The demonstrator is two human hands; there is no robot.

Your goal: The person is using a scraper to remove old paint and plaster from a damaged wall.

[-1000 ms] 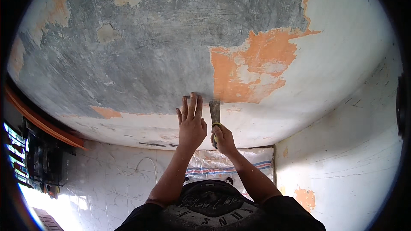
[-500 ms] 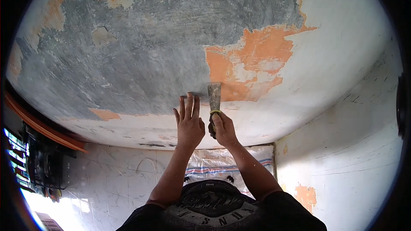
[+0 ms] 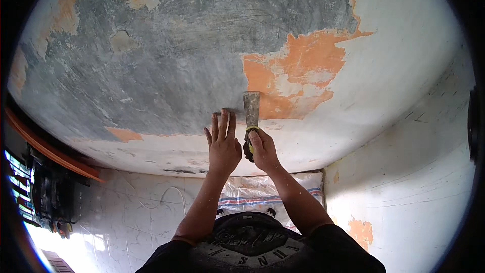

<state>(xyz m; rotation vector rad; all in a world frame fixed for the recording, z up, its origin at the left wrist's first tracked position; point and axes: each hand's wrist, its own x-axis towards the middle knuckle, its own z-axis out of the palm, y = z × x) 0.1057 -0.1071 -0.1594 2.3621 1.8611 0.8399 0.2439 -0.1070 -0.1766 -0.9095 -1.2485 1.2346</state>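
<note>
My right hand (image 3: 263,150) grips a scraper (image 3: 251,108) by its black and yellow handle. The scraper's flat, stained blade points away from me, its broad end at the border between bare grey and an orange paint patch (image 3: 265,78) on the wall (image 3: 166,65). Beside it, my left hand (image 3: 223,146) is open, fingers stretched out with the tips against the grey area's lower part. Nothing shows in the left hand. White paint surrounds the grey and orange areas.
On the right, a white side wall (image 3: 404,172) has scuffs and a peeled orange spot. A striped plastic sheet (image 3: 242,197) lies behind my arms. To the left are an orange ledge (image 3: 55,146), dark hanging items (image 3: 53,187) and marbled tiles (image 3: 131,202).
The scraper in my right hand has shifted slightly up and left along the edge of the orange patch. My left hand stays in nearly the same place.
</note>
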